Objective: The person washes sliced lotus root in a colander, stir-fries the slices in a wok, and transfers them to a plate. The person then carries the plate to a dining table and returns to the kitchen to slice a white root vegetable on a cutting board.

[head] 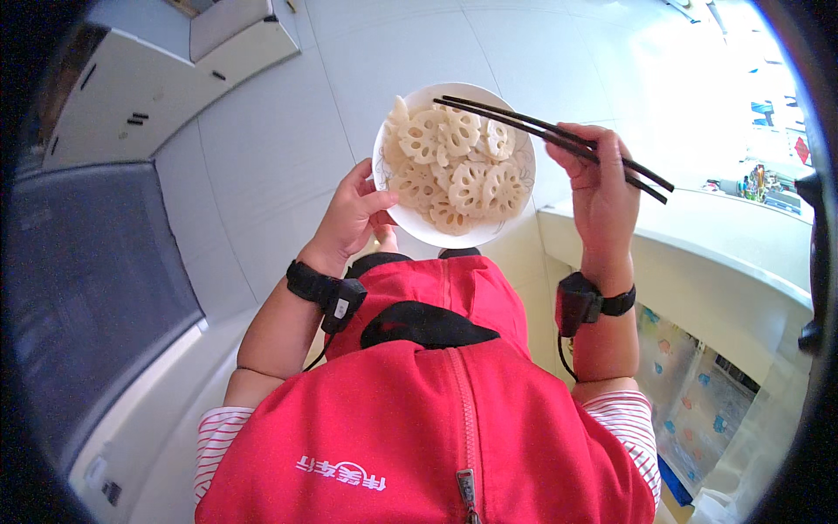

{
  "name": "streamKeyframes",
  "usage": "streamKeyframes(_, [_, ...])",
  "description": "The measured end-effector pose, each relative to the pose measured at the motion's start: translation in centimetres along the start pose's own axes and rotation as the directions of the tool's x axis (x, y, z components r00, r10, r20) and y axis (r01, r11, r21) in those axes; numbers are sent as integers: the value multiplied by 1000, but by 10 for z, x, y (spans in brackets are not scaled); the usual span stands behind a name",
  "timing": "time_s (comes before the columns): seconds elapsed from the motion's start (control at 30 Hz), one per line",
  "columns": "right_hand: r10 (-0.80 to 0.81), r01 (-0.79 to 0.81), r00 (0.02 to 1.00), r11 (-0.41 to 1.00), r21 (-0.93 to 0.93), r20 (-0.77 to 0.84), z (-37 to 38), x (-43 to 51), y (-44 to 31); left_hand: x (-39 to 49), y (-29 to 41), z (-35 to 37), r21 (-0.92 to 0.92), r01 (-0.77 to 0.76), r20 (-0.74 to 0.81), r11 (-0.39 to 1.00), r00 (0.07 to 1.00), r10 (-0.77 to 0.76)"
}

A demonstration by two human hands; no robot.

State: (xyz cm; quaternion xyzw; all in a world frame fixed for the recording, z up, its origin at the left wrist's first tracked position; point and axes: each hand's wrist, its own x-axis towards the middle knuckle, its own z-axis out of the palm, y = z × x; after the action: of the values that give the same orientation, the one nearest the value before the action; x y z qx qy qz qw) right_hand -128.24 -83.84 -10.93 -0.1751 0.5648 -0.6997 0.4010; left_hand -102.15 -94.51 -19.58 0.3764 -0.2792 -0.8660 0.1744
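A round white plate (432,237) with a faint leaf pattern is held by its left edge in my left hand (353,213), thumb over the rim. Many pale slices of lotus root (468,187) are piled on it, overlapping. My right hand (599,173) grips a pair of black chopsticks (524,122) at the plate's right. Their tips reach over the upper part of the plate, above the slices; whether they touch any slice I cannot tell. Each wrist wears a black strap with a small box and a cable.
Pale floor tiles (262,190) lie below the plate. A white cabinet (157,85) stands at the upper left, a dark grey surface (98,275) at the left. At the right runs a cream counter (707,236) with small items on it and a patterned curtain (694,386) beneath.
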Motion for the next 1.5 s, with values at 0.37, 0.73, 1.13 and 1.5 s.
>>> streamKeyframes(0.37, [43,-15,987,983,-181,154,10,2,24,10,-9,-18,14,68,-13,998,998,-67])
streamKeyframes(0.73, [-47,629,757,325,-706,652,16,101,9,7,-6,-11,-24,117,36,993,993,-116])
streamKeyframes(1.13, [359,753,632,-76,-653,687,76,160,31,73,43,-23,224,54,236,973,966,-108])
streamKeyframes(1.5, [-25,381,924,145,-913,381,-39,106,-15,55,24,-32,318,137,248,938,943,-222])
